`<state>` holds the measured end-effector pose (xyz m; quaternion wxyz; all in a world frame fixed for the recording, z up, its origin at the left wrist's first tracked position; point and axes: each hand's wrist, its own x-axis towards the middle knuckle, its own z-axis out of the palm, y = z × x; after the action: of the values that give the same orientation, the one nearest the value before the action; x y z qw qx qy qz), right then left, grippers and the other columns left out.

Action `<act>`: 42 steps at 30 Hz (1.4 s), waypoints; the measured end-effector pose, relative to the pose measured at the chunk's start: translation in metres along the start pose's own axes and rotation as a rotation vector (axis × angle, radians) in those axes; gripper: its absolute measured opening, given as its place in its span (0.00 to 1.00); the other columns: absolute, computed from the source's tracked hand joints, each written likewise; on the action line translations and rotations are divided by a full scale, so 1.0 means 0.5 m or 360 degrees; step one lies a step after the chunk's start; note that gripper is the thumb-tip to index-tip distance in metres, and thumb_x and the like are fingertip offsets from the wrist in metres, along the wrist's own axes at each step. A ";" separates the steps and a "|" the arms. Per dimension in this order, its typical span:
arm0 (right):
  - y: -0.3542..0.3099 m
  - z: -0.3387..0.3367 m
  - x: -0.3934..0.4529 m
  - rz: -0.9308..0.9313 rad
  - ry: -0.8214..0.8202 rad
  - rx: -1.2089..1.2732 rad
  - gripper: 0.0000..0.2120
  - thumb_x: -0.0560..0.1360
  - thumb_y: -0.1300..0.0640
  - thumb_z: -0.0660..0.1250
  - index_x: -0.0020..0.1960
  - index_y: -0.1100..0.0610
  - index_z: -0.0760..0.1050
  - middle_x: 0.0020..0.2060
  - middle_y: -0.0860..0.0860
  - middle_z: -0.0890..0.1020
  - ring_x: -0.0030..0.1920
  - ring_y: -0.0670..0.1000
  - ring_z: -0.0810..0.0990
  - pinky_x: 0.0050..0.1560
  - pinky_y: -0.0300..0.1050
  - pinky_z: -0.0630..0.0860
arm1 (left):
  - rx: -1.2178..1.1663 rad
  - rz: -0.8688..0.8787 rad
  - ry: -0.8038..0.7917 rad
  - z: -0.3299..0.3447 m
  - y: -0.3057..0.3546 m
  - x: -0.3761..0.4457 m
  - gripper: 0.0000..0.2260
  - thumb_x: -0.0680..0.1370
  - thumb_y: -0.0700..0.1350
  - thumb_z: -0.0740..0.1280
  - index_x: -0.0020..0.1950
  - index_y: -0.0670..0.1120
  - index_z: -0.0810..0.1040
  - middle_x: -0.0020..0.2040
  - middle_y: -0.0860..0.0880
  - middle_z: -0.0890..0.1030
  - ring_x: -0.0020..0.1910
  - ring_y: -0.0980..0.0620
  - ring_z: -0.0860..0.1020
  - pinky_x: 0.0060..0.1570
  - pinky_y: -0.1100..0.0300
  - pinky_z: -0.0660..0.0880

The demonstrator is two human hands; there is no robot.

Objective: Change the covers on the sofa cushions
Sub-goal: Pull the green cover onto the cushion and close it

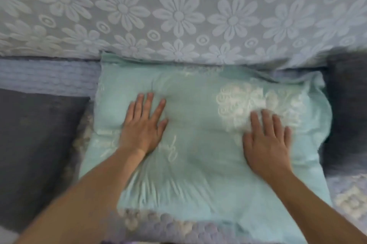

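- Both forearms come in from the bottom edge, nearest my view, and reach onto the cushion (198, 144).
- On my left hand (144, 126) the fingers (148, 104) lie straight and spread, flat on the cushion's left half, gripping nothing.
- My right hand (267, 144) lies the same way, palm down on the cushion's right half, fingertips touching its white floral print (256, 102).
- I judge both palms are pressing to smooth the mint-green cover and settle the filling, since the cloth wrinkles toward the cushion's near edge.
- The cushion lies flat on the sofa seat, its far edge against the flower-patterned backrest throw (178, 15).
- Dark grey cushions (33, 144) sit beside it on either side, probably awaiting fresh covers.
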<state>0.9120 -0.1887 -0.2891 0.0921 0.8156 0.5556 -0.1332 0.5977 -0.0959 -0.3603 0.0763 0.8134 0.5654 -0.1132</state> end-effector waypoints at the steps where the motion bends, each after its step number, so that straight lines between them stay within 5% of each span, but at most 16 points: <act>1: -0.027 -0.030 0.015 0.0125 0.0012 0.0114 0.33 0.76 0.44 0.49 0.78 0.55 0.63 0.79 0.57 0.61 0.78 0.64 0.57 0.75 0.67 0.53 | -0.0022 0.0002 -0.0037 -0.034 0.009 0.008 0.28 0.83 0.61 0.50 0.81 0.53 0.63 0.81 0.41 0.60 0.80 0.37 0.57 0.78 0.40 0.53; 3: -0.102 -0.076 0.018 0.0049 0.0320 0.0354 0.32 0.75 0.46 0.53 0.74 0.59 0.69 0.75 0.62 0.66 0.74 0.69 0.63 0.72 0.72 0.59 | -0.0119 -0.0111 0.0014 -0.088 0.026 0.000 0.27 0.81 0.59 0.51 0.78 0.51 0.68 0.79 0.39 0.65 0.78 0.35 0.61 0.75 0.37 0.58; 5: -0.182 -0.117 -0.017 -0.0386 0.0575 0.0419 0.29 0.77 0.48 0.56 0.75 0.58 0.68 0.76 0.62 0.65 0.77 0.67 0.60 0.75 0.69 0.56 | -0.0297 -0.0213 0.0148 -0.152 0.048 -0.025 0.26 0.80 0.55 0.53 0.75 0.48 0.73 0.76 0.38 0.68 0.75 0.33 0.65 0.73 0.36 0.62; 8: -0.143 -0.040 -0.047 -0.0748 0.0221 0.0093 0.30 0.82 0.43 0.53 0.81 0.50 0.56 0.81 0.54 0.47 0.81 0.58 0.45 0.79 0.57 0.44 | -0.0398 -0.0243 0.0252 -0.201 0.110 -0.087 0.25 0.82 0.55 0.55 0.77 0.48 0.70 0.77 0.37 0.66 0.76 0.34 0.63 0.74 0.39 0.61; 10: -0.052 0.029 -0.013 -0.0501 -0.0084 -0.0032 0.31 0.82 0.40 0.46 0.82 0.53 0.52 0.81 0.54 0.42 0.81 0.55 0.44 0.80 0.53 0.45 | -0.0305 -0.0115 0.0162 -0.211 0.147 -0.122 0.26 0.80 0.56 0.55 0.77 0.49 0.70 0.78 0.37 0.64 0.78 0.35 0.61 0.74 0.36 0.60; 12: -0.030 0.030 0.014 -0.0380 -0.0146 0.0044 0.31 0.81 0.43 0.47 0.80 0.56 0.58 0.80 0.58 0.55 0.80 0.58 0.55 0.78 0.58 0.56 | -0.0185 0.0004 0.0178 -0.222 0.178 -0.122 0.27 0.79 0.57 0.58 0.78 0.50 0.69 0.80 0.38 0.62 0.79 0.35 0.58 0.75 0.35 0.55; 16: -0.029 -0.035 -0.034 -0.0465 0.0427 0.0458 0.21 0.81 0.52 0.58 0.71 0.59 0.74 0.73 0.59 0.71 0.74 0.61 0.67 0.75 0.61 0.61 | -0.0309 0.0140 0.0490 -0.270 0.239 -0.066 0.26 0.83 0.57 0.56 0.81 0.53 0.62 0.82 0.40 0.54 0.81 0.36 0.50 0.78 0.38 0.49; 20: 0.111 0.007 -0.109 -0.0177 0.0179 0.0061 0.28 0.82 0.44 0.52 0.80 0.51 0.60 0.80 0.55 0.59 0.80 0.60 0.55 0.77 0.62 0.55 | -0.0070 0.0315 0.0148 -0.075 0.190 -0.075 0.26 0.84 0.61 0.47 0.81 0.54 0.61 0.83 0.45 0.50 0.82 0.41 0.52 0.80 0.44 0.51; 23: 0.165 0.033 -0.095 0.0035 -0.0067 0.0016 0.31 0.80 0.39 0.49 0.81 0.48 0.57 0.80 0.56 0.59 0.78 0.62 0.57 0.74 0.65 0.59 | -0.0004 0.0235 -0.0064 -0.030 0.191 -0.036 0.27 0.83 0.61 0.51 0.81 0.53 0.63 0.82 0.43 0.56 0.82 0.41 0.53 0.79 0.44 0.52; 27: 0.167 -0.038 -0.046 0.0540 0.0105 0.0515 0.31 0.81 0.42 0.57 0.81 0.49 0.53 0.80 0.59 0.52 0.79 0.63 0.49 0.77 0.66 0.50 | -0.0084 0.0254 0.0249 -0.138 0.199 -0.033 0.26 0.83 0.59 0.52 0.80 0.54 0.63 0.81 0.40 0.60 0.80 0.37 0.55 0.77 0.40 0.52; 30: 0.106 -0.062 -0.061 0.0218 0.0541 0.0572 0.29 0.83 0.46 0.56 0.81 0.54 0.55 0.80 0.62 0.51 0.79 0.64 0.48 0.78 0.63 0.46 | -0.0247 -0.0311 0.0460 -0.165 0.058 -0.072 0.25 0.84 0.54 0.51 0.81 0.48 0.62 0.78 0.33 0.61 0.77 0.31 0.59 0.75 0.39 0.54; 33: 0.085 0.032 -0.063 -0.0158 0.0075 0.0241 0.33 0.83 0.37 0.40 0.82 0.52 0.50 0.81 0.56 0.47 0.81 0.60 0.47 0.78 0.63 0.50 | -0.0818 -0.1101 0.0072 -0.110 -0.085 -0.102 0.27 0.85 0.56 0.49 0.81 0.44 0.61 0.77 0.35 0.65 0.74 0.34 0.65 0.75 0.42 0.59; 38: 0.097 0.054 0.010 0.0030 -0.0263 0.0134 0.32 0.82 0.39 0.44 0.82 0.49 0.47 0.81 0.54 0.49 0.81 0.58 0.48 0.79 0.57 0.46 | -0.1731 -0.1743 -0.0242 -0.127 -0.181 -0.100 0.30 0.82 0.66 0.53 0.67 0.43 0.77 0.62 0.43 0.79 0.63 0.41 0.77 0.70 0.45 0.70; 42: 0.095 -0.003 -0.037 0.0112 -0.0201 0.0132 0.31 0.82 0.42 0.53 0.82 0.49 0.51 0.81 0.53 0.55 0.80 0.59 0.53 0.77 0.59 0.53 | -0.2322 -0.1798 -0.0686 -0.238 -0.176 -0.139 0.18 0.82 0.53 0.62 0.52 0.40 0.84 0.52 0.38 0.85 0.44 0.41 0.85 0.55 0.47 0.79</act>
<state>0.9500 -0.2218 -0.2816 0.0977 0.8276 0.5137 -0.2040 0.5036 -0.0982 -0.2266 0.6026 0.1325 0.7805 0.1001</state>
